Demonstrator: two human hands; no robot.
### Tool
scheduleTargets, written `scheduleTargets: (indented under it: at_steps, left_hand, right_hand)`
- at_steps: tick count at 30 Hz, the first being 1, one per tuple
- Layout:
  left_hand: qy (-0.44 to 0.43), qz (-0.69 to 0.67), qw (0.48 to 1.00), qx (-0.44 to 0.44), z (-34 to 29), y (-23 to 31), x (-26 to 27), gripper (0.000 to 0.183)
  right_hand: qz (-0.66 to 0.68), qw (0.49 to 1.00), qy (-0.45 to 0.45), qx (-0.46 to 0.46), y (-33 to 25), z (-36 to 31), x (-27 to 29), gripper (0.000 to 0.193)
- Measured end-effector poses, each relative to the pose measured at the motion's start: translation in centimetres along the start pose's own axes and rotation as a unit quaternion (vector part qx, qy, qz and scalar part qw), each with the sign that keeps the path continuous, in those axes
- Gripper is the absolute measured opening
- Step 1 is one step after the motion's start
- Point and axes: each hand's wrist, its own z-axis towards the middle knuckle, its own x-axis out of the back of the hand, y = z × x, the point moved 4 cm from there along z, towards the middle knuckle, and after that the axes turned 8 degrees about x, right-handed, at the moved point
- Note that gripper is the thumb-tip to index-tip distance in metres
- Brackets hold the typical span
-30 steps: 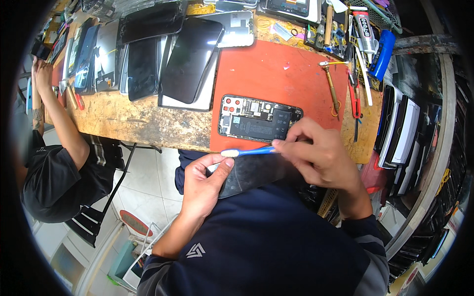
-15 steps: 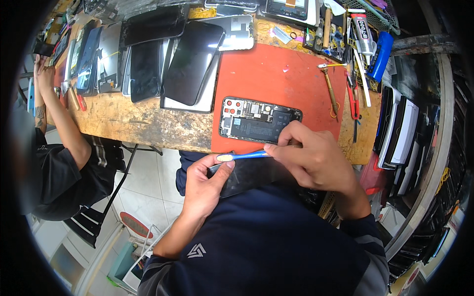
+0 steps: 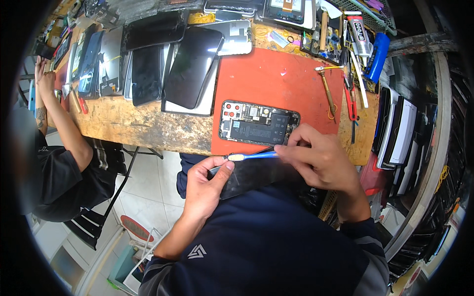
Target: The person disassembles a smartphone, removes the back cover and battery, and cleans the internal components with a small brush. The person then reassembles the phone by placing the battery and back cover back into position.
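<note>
My left hand grips a dark, flat phone screen by its left end, thumb on top, just in front of the bench edge. In my right hand is a blue toothbrush, pinched by the handle. Its pale yellow bristle head lies along the screen's upper edge, close to my left thumb. Part of the handle and the screen's right end are hidden by my right hand. Just beyond, an opened phone body with its battery and circuit board exposed lies on the orange mat.
Several dark screens are piled left of the mat. At right lie a brass-coloured tool, red-handled tweezers or pliers, a glue tube and a blue cylinder. Another person's arm reaches over the bench at far left.
The toothbrush head has slid a little to the right along the screen's edge, and my right hand has shifted right with it. My left hand keeps its hold on the screen.
</note>
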Motion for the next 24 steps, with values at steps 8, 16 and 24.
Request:
scheduleTargets:
  at_steps: [8, 16, 24]
  left_hand:
    - [0.002, 0.059, 0.998, 0.009, -0.1, 1.0, 0.2, 0.011]
    - [-0.093, 0.123, 0.975, -0.16, 0.4, 8.1, -0.2, 0.009]
    - [-0.062, 0.153, 0.97, -0.176, 0.4, 10.2, -0.2, 0.009]
  right_hand:
    - [-0.132, 0.966, 0.212, -0.062, 2.8, -0.1, 4.8, 0.03]
    - [0.021, 0.985, 0.162, 0.052, -1.4, -0.2, 9.2, 0.019]
    - [0.398, 0.721, -0.218, 0.524, -14.6, -3.5, 7.3, 0.022]
